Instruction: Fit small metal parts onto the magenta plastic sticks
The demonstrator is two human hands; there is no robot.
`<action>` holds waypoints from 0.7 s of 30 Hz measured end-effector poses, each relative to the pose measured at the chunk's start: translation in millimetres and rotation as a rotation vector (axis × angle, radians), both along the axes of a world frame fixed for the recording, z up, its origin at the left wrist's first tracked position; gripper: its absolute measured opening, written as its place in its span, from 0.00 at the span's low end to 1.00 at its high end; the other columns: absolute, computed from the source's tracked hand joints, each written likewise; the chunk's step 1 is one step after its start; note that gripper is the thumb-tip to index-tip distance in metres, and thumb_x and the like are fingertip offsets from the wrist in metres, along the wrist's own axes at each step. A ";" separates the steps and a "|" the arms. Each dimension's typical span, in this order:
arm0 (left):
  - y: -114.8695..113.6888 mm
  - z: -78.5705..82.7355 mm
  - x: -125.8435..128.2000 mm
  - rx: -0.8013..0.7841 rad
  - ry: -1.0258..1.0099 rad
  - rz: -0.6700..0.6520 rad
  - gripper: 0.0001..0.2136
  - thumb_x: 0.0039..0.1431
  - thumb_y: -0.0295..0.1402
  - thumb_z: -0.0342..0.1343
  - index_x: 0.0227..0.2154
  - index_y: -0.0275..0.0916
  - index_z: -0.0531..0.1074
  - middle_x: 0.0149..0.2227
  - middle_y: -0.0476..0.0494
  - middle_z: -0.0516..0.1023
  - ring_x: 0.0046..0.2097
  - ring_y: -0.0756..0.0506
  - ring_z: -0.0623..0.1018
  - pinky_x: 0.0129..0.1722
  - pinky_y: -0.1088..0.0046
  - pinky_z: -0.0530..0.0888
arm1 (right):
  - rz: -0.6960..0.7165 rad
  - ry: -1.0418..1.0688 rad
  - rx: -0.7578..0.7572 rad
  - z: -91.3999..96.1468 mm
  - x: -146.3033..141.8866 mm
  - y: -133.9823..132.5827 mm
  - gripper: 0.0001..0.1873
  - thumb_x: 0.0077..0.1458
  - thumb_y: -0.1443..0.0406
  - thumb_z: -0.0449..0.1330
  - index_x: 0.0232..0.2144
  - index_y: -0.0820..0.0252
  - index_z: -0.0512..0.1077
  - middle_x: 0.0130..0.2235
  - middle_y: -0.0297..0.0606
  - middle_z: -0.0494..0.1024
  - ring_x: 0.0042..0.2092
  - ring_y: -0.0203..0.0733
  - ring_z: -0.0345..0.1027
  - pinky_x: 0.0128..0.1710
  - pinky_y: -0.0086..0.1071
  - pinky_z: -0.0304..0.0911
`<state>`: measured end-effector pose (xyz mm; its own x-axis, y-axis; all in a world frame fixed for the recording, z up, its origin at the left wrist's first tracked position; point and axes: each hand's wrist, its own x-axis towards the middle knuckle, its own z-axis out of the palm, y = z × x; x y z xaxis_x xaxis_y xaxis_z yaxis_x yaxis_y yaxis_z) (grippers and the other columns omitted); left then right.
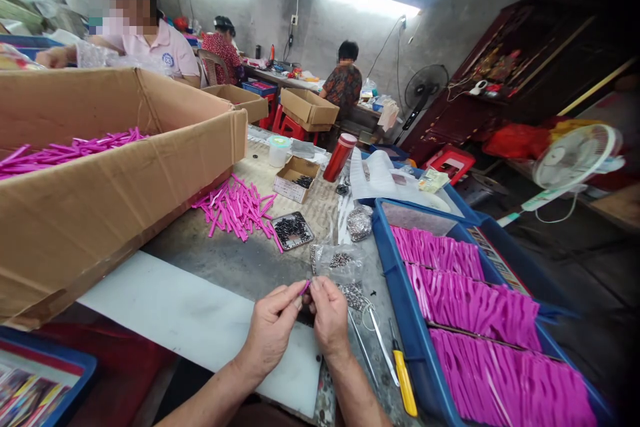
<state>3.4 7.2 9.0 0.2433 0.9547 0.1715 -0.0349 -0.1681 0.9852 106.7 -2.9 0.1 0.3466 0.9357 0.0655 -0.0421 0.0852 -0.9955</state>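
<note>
My left hand and my right hand meet over the table's near edge, fingers pinched together on a small magenta plastic piece. Only its tip shows between my fingertips. Just beyond my hands lie clear bags of small metal parts. A loose pile of magenta sticks lies further back, beside a small tray of dark metal parts.
A big cardboard box holding magenta sticks stands at the left. A blue crate with rows of magenta pieces sits at the right. Tweezers and a yellow-handled screwdriver lie near my right wrist. Other people work at tables behind; a fan stands right.
</note>
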 end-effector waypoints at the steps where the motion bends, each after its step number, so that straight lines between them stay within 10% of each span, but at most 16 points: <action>1: 0.0 0.3 0.0 0.003 -0.003 -0.002 0.11 0.48 0.27 0.50 0.35 0.37 0.74 0.29 0.44 0.76 0.32 0.47 0.73 0.32 0.74 0.72 | 0.008 -0.002 -0.007 -0.5 0.3 0.0 0.17 0.48 0.55 0.50 0.16 0.61 0.60 0.16 0.27 0.58 0.18 0.30 0.48 0.17 0.25 0.47; 21: -0.4 -1.3 -0.4 0.019 -0.010 0.009 0.11 0.48 0.26 0.51 0.35 0.36 0.74 0.29 0.44 0.75 0.31 0.48 0.73 0.31 0.75 0.71 | 0.029 0.042 0.016 -1.9 0.8 -0.9 0.11 0.46 0.59 0.54 0.20 0.61 0.62 0.19 0.27 0.59 0.21 0.30 0.50 0.20 0.25 0.48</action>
<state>3.0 6.8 7.8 0.2332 0.9534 0.1915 -0.0427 -0.1867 0.9815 107.6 -3.8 -1.8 0.3222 0.9443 0.0663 -0.0861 0.0989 -0.9914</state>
